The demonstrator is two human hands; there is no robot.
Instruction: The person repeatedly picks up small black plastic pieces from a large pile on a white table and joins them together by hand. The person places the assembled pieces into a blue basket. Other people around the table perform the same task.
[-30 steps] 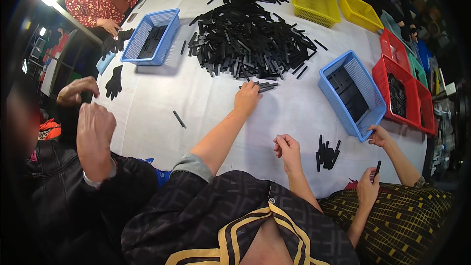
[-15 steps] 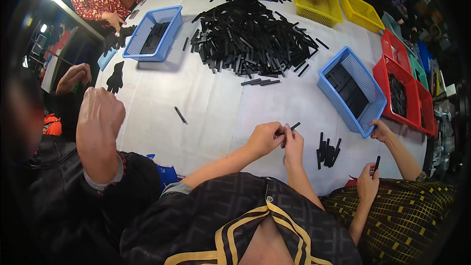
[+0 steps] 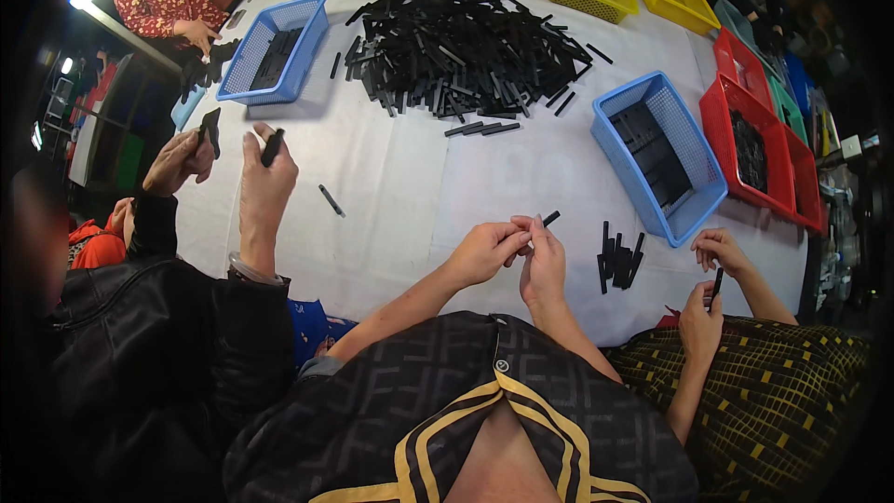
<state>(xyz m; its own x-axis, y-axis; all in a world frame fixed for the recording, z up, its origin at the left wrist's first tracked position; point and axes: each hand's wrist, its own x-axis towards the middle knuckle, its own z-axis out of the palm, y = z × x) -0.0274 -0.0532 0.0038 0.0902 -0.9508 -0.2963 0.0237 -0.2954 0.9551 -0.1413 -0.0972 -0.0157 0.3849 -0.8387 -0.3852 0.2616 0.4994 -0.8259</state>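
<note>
My left hand [image 3: 486, 252] and my right hand [image 3: 544, 267] meet over the near middle of the white table [image 3: 391, 196]. Both sets of fingers are closed on one slim black strip [image 3: 551, 218]. Its far end sticks out past my right fingertips, while the rest is covered by my fingers. A small cluster of similar black strips [image 3: 619, 259] lies to the right of my hands. Farther off, a large heap of black strips [image 3: 466, 47] covers the table's middle. One lone strip [image 3: 331, 201] rests to the left.
Blue baskets stand at the far left [image 3: 307, 47] and right [image 3: 684, 214], with black pieces inside. Red bins [image 3: 724, 158] and yellow baskets [image 3: 596, 2] line the far right. A left neighbour's hands [image 3: 265, 186] hold black things; a right neighbour's hand [image 3: 700, 326] holds a strip.
My hands stay together on the strip with slightly shifted fingers. The left neighbour's hands have reached over the table. The right neighbour's far hand has come off the blue basket.
</note>
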